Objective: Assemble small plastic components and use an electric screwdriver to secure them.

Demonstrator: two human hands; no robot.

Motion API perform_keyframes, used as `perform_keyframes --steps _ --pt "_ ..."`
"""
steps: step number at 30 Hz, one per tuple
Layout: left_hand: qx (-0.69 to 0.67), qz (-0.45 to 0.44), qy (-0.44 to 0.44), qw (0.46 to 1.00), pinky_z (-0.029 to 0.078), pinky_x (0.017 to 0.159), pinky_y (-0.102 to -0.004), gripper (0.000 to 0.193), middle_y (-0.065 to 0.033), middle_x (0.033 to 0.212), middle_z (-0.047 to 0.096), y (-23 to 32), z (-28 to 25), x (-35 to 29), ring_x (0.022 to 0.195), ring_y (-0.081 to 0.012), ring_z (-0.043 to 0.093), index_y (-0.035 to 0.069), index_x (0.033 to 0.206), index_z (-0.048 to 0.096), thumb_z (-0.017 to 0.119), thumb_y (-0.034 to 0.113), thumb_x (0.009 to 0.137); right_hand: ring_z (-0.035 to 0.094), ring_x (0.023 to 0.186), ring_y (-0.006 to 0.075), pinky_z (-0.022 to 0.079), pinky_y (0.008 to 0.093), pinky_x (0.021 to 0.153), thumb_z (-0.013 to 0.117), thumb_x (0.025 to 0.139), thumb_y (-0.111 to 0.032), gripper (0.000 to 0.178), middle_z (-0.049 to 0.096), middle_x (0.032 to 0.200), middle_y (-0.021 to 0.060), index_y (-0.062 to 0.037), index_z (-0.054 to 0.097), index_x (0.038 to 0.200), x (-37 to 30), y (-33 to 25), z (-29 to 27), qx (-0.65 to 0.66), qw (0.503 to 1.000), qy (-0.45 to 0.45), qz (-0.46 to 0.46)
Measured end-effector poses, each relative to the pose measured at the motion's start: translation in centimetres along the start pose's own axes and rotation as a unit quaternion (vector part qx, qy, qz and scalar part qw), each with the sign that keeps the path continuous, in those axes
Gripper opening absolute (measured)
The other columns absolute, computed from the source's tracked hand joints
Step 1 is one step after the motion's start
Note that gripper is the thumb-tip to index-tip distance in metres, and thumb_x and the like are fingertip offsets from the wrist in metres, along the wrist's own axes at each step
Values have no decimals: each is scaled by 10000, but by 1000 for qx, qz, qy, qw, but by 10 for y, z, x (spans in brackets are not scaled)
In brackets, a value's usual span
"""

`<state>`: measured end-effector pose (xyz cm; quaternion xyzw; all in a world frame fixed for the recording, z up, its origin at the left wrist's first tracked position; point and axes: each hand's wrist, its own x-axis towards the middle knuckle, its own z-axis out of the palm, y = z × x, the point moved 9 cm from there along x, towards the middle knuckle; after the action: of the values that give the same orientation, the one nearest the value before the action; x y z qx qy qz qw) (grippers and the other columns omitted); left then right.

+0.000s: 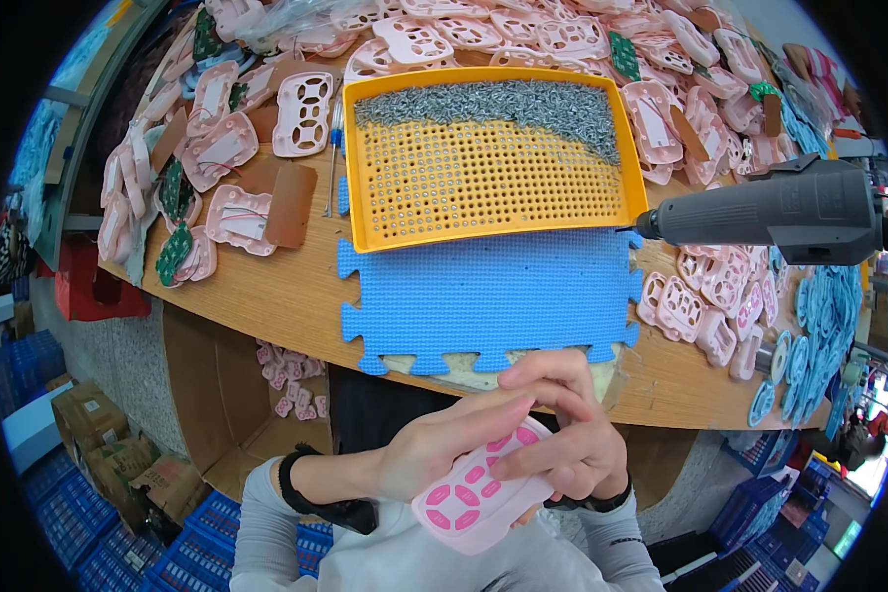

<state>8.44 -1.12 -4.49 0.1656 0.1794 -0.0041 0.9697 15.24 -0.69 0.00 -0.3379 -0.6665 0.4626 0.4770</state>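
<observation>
A pale pink toy game controller [503,508] with bright pink buttons is held tilted in front of my body, above my lap. My left hand [434,444] is closed around its far left side, the fingers passing behind my right hand. With its fingers bent over the button face, my right hand [584,449] grips the other end. Part of the controller's upper end is hidden under the fingers. Just beyond my hands, a blue foam mat [493,296] lies on the wooden table [296,306]. A yellow tray [357,168] of small screws rests at the mat's far side.
A grey power screwdriver [770,212] lies at right, its tip by the tray. Pink shell halves [237,217] and green circuit boards [175,252] are heaped left and behind. More pink shells [701,306] and blue rings [824,326] sit right. A cardboard box [207,395] stands below the table's left side.
</observation>
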Motion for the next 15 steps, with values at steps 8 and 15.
perform_keyframes --steps 8,15 --pt "-57 -16 -43 997 510 696 -289 441 -140 992 585 7 14 1 778 -205 634 39 1379 281 252 289 1017 387 1173 313 465 297 732 629 817 -271 190 314 1332 227 -100 681 882 -7 2 -4 48 997 61 -25" --pt "-61 -42 -11 997 515 689 -297 447 -144 974 594 -2 6 2 773 -214 638 50 1388 270 253 298 1017 388 1157 303 472 298 720 623 822 -267 199 337 1313 222 -109 679 929 -14 11 -4 96 991 92 13"
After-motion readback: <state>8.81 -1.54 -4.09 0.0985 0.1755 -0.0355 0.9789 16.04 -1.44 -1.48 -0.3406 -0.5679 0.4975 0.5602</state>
